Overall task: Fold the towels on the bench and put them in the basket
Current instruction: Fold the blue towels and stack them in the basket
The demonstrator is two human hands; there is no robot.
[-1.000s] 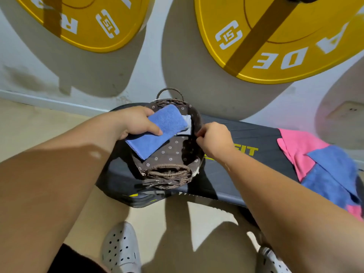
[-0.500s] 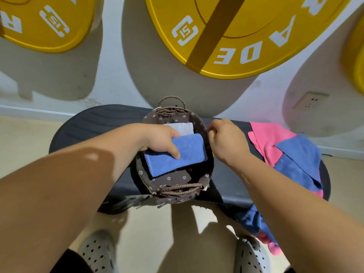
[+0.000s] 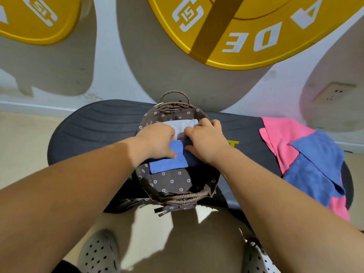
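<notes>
A brown wicker basket [image 3: 178,198] with a flowered lining stands on the black bench [image 3: 94,127]. Inside it a folded blue towel [image 3: 167,164] lies in front of a folded pale grey towel [image 3: 181,123]. My left hand [image 3: 157,138] grips the blue towel's left part. Over the right part, my right hand [image 3: 204,142] presses down with fingers curled on its top edge. On the bench's right end lie unfolded towels, a pink one [image 3: 279,138] under a blue one [image 3: 315,166].
Yellow weight plates [image 3: 246,36] hang on the white wall behind the bench. A wall socket [image 3: 332,93] sits at the right. Tan floor and my two grey perforated shoes [image 3: 98,253] are below the bench's near edge.
My left hand lowered the blue towel into the basket. My right hand left the basket rim and came onto the towel. The camera view shifted so the basket sits centred.
</notes>
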